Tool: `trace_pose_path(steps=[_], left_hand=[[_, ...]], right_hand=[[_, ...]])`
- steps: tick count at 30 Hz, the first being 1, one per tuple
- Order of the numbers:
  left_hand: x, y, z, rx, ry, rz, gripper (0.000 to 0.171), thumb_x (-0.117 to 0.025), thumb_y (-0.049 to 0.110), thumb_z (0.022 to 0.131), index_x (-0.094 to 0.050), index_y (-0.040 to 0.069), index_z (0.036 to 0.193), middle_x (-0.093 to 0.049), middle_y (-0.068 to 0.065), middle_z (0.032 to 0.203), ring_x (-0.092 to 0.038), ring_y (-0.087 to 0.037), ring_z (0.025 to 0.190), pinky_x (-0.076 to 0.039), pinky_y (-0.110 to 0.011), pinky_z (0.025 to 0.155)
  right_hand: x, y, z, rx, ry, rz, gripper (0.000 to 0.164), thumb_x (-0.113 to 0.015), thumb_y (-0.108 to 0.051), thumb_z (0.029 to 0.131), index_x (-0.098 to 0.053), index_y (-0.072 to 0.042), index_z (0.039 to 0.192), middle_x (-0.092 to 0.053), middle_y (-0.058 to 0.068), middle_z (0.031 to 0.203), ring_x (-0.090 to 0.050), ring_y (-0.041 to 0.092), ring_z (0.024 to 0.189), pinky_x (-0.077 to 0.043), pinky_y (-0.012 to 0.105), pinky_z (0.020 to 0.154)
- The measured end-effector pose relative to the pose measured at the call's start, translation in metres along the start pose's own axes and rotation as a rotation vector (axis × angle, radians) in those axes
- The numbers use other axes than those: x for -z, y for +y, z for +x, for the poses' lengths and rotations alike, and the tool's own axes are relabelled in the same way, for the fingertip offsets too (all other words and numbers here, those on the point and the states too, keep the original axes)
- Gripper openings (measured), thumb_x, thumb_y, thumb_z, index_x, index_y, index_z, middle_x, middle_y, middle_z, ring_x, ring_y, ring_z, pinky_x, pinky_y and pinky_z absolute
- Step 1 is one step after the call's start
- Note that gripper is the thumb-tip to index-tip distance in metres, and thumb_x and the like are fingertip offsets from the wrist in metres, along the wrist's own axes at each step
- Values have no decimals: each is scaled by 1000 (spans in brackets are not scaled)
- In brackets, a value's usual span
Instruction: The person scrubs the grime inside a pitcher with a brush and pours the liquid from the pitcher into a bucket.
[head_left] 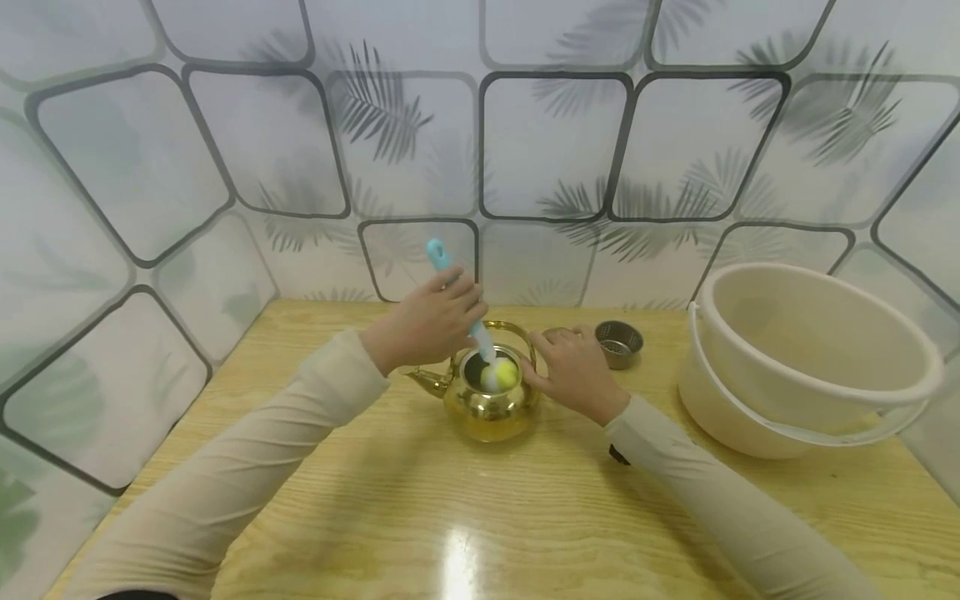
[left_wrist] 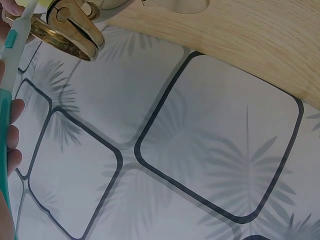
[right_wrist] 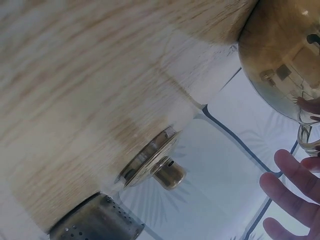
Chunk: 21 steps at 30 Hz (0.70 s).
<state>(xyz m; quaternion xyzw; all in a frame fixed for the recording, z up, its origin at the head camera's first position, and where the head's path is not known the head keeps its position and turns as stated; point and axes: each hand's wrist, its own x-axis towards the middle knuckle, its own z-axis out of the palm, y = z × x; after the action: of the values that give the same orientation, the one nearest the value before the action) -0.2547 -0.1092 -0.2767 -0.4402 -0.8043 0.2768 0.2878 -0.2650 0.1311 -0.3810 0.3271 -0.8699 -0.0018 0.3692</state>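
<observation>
A gold teapot (head_left: 491, 427) stands on the wooden table, its spout to the left and its arched handle raised. My left hand (head_left: 433, 321) grips the light blue handle of a sponge brush (head_left: 437, 252), tilted down into the teapot's mouth. Its yellow and white sponge head (head_left: 504, 372) sits in the round opening, the lower part hidden inside. At the teapot's right side, my right hand (head_left: 577, 367) holds the base of the arched handle between thumb and forefinger. In the right wrist view, the other fingers (right_wrist: 287, 200) spread loosely beside the teapot.
Behind my right hand a metal strainer cup (head_left: 619, 343) stands on the table, with the gold knobbed lid (right_wrist: 150, 157) beside it in the right wrist view. A large cream bucket (head_left: 720, 417) with its bail lowered occupies the right. Patterned wall (head_left: 555, 150) borders the table's back.
</observation>
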Motion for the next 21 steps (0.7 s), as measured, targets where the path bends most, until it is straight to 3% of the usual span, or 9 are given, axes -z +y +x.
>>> trace_pose_path(steps=[14, 21], left_hand=[[4, -3, 0, -48, -16, -3, 50, -53, 53, 89, -60, 12, 115, -63, -4, 118, -50, -22, 112, -32, -36, 106], [6, -6, 0, -43, -58, -57, 51, -58, 50, 87, -60, 10, 118, -62, -4, 123, -51, -23, 117, -32, -37, 108]], right_hand=[[-3, 1, -1, 3, 9, 6, 30, -55, -38, 85, -63, -11, 98, -70, 4, 70, -64, 21, 61, -49, 42, 65], [-3, 1, -2, -2, 3, 6, 30, -56, -37, 84, -63, -11, 98, -70, 4, 71, -64, 21, 61, -49, 42, 66]])
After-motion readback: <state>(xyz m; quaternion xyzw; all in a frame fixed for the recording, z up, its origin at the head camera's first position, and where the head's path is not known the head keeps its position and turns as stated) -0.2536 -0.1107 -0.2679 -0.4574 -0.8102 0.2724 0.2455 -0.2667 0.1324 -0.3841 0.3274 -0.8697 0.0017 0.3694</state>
